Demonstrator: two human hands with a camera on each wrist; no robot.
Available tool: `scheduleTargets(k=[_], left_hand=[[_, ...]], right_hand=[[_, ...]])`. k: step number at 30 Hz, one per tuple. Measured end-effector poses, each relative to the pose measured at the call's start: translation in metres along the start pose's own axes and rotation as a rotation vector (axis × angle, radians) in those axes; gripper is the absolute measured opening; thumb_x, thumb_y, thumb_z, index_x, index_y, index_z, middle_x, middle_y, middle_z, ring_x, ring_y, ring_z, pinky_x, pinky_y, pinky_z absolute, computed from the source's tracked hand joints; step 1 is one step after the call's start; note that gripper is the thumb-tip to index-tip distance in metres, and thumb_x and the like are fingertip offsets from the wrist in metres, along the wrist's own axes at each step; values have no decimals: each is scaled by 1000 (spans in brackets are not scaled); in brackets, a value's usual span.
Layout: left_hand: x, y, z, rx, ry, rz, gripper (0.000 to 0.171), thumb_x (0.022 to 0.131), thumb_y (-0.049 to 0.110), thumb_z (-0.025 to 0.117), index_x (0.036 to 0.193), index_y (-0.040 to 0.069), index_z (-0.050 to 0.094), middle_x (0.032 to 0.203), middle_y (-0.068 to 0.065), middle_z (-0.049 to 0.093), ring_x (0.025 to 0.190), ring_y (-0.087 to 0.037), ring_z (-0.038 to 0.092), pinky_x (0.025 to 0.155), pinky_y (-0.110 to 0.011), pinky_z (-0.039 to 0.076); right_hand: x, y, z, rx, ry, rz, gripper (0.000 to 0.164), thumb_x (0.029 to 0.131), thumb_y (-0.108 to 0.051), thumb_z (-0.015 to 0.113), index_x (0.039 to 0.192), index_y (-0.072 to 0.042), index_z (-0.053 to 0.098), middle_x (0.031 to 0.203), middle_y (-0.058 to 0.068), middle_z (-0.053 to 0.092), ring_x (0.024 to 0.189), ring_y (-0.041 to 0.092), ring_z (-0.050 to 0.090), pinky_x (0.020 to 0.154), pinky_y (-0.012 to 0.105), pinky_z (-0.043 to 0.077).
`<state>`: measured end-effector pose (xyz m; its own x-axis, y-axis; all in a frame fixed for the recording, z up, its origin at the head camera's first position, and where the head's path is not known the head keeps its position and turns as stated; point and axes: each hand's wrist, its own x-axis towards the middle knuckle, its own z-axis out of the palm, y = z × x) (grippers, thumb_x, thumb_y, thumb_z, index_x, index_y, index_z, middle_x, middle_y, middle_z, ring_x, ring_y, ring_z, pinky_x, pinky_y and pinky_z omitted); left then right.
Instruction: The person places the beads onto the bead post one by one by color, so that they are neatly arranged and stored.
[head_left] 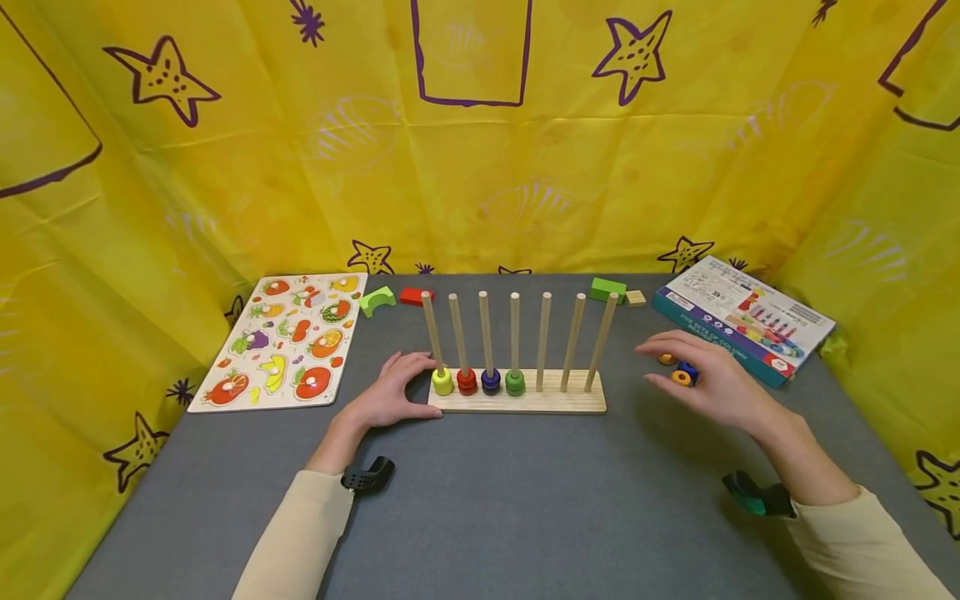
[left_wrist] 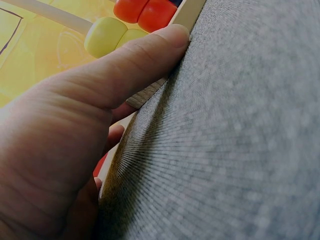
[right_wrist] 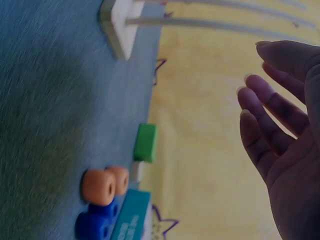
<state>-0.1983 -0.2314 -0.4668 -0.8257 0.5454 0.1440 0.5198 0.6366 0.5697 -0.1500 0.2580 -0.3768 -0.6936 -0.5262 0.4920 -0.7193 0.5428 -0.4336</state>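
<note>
A wooden peg board [head_left: 555,402] with several upright rods stands mid-table. Yellow beads [head_left: 442,382], red beads [head_left: 467,382], blue beads [head_left: 491,382] and green beads [head_left: 514,383] sit low on its four leftmost rods. The left hand [head_left: 396,392] grips the board's left end, thumb along the front edge, as the left wrist view also shows. Raised over the table to the right of the board, the right hand [head_left: 705,379] has its fingers apart and holds nothing. Beyond it lie loose orange beads [right_wrist: 98,187] and blue beads [right_wrist: 93,226], partly hidden in the head view.
A fruit puzzle board [head_left: 288,342] lies at left. Behind the pegs are a light green arch block [head_left: 377,300], a red block [head_left: 416,296], a green block [head_left: 607,289] and a small wooden block [head_left: 636,298]. A toy box [head_left: 742,317] lies at back right, before the yellow curtain [head_left: 480,167].
</note>
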Motion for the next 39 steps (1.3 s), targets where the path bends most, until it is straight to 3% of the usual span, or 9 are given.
scheduleTargets(k=[4, 7, 11, 16, 28, 34, 39], left_hand=[[0, 0, 0, 1, 2, -2, 74, 79, 35, 88, 136, 0, 57, 143, -20, 51, 138, -36, 39, 119, -57, 7], [0, 0, 0, 1, 3, -2, 74, 79, 35, 88, 136, 0, 57, 142, -20, 51, 138, -36, 39, 119, -57, 7], [0, -1, 0, 3, 1, -2, 74, 79, 36, 87, 136, -1, 57, 143, -20, 51, 139, -36, 39, 119, -57, 7], [-1, -1, -1, 5, 1, -6, 74, 79, 34, 87, 136, -1, 56, 143, -20, 51, 139, -37, 38, 119, -57, 7], [0, -1, 1, -11, -20, -26, 75, 79, 35, 87, 137, 0, 57, 144, -18, 50, 140, -34, 38, 120, -54, 5], [1, -2, 1, -13, -19, -29, 74, 79, 35, 87, 137, 0, 57, 144, -18, 51, 139, -34, 38, 120, -54, 5], [0, -2, 1, -9, -20, -31, 74, 79, 35, 87, 137, 0, 57, 144, -18, 50, 139, -34, 38, 120, -54, 5]], right_hand=[[-2, 15, 0, -41, 14, 23, 48, 77, 9, 82, 119, -9, 70, 112, -2, 67, 97, 10, 62, 90, 10, 44], [-3, 28, 1, -63, 3, 63, 45, 80, 5, 81, 121, -9, 69, 113, 0, 66, 95, 15, 62, 85, 14, 48], [-4, 46, 3, -85, -42, 134, 40, 85, 1, 79, 123, -6, 68, 113, 7, 66, 95, 27, 64, 79, 33, 57], [-4, 67, 6, -93, -126, 222, 36, 89, -3, 76, 124, 0, 66, 114, 17, 66, 98, 34, 63, 80, 55, 55], [-2, 94, 11, -132, -264, 408, 30, 95, -11, 70, 120, 6, 67, 112, 22, 65, 98, 37, 60, 87, 59, 49], [0, 89, 9, -148, -224, 383, 25, 94, -8, 71, 117, 4, 68, 107, 18, 68, 95, 34, 62, 84, 56, 52], [1, 68, 7, -131, -155, 318, 25, 94, -8, 72, 117, 2, 69, 108, 14, 69, 96, 32, 64, 82, 55, 54]])
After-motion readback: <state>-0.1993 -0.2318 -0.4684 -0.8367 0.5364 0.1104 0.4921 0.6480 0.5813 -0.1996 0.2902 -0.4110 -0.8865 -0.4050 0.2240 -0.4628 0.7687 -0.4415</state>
